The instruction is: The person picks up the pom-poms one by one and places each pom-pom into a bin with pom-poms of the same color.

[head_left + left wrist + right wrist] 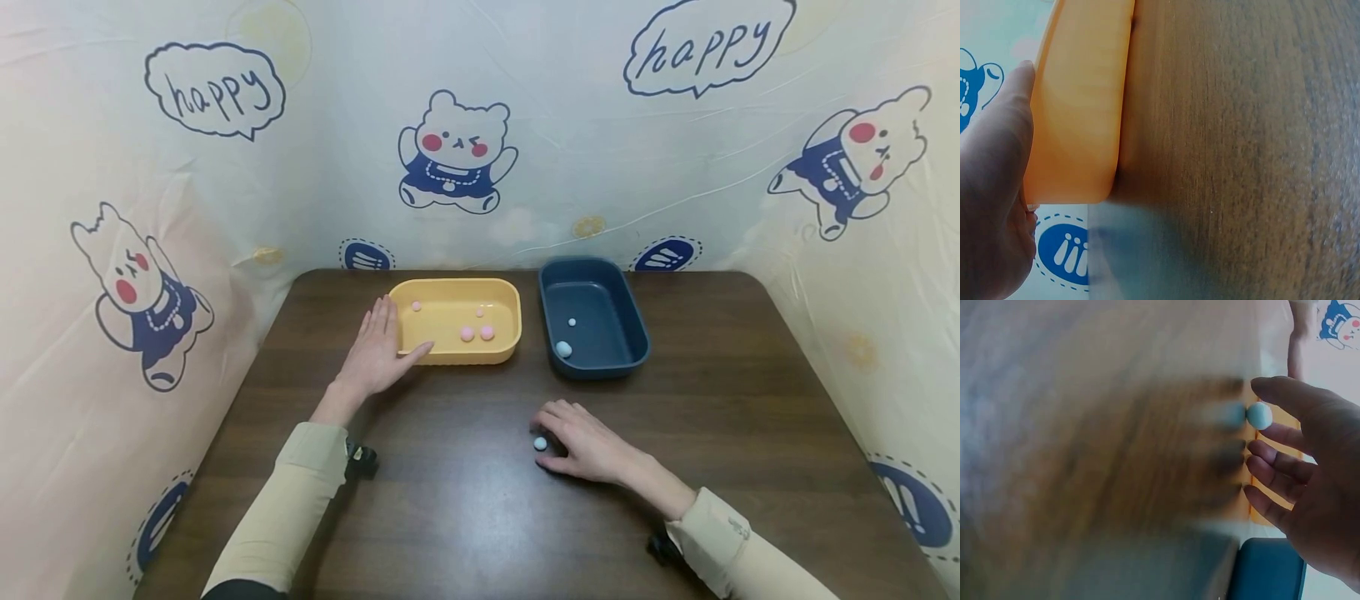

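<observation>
My left hand [375, 350] rests on the left end of a yellow tray [457, 356], fingers straight along that end and the thumb spread across the near rim. Small pink balls [487, 332] of two sizes lie inside the tray. On the table, a light blue ball [540, 444] sits between the thumb and index finger of my right hand [585, 442]. These fingers are bent loosely about the ball [1260, 416], and a gap shows between it and the thumb. In the left wrist view, the hand [997, 162] lies against the side of the tray [1079, 125].
A dark blue tray [600, 367] stands right of the yellow one, with a larger light blue ball [563, 349] and a tiny pale one [572, 322] in it. Both trays stand near the far edge of the brown wooden table [450, 500]. A printed curtain [570, 150] hangs behind.
</observation>
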Demonstrator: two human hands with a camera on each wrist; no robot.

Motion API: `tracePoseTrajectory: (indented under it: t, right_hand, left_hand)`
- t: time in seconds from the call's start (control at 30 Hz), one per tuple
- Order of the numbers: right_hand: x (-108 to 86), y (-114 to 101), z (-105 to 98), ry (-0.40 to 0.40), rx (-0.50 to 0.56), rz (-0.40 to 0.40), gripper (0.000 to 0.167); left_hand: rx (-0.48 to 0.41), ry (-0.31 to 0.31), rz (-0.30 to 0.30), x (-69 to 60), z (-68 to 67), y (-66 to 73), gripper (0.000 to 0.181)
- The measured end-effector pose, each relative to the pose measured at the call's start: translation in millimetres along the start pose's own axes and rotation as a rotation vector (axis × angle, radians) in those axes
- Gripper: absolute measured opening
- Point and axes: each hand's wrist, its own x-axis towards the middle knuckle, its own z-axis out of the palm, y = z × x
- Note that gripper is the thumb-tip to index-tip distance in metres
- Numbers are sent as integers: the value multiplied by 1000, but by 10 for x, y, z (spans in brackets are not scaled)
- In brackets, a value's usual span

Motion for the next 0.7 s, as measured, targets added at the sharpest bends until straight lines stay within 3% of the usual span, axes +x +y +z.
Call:
tracePoseTrajectory:
  t: [0.23,0.7]
  right_hand:
    - [12,4,43,11,-50,-20,29]
    - [-2,13,19,8,-37,-9,15]
  left_hand:
    - [-1,-3,-3,-13,-2,7,126]
    - [-5,0,0,-5,-15,13,125]
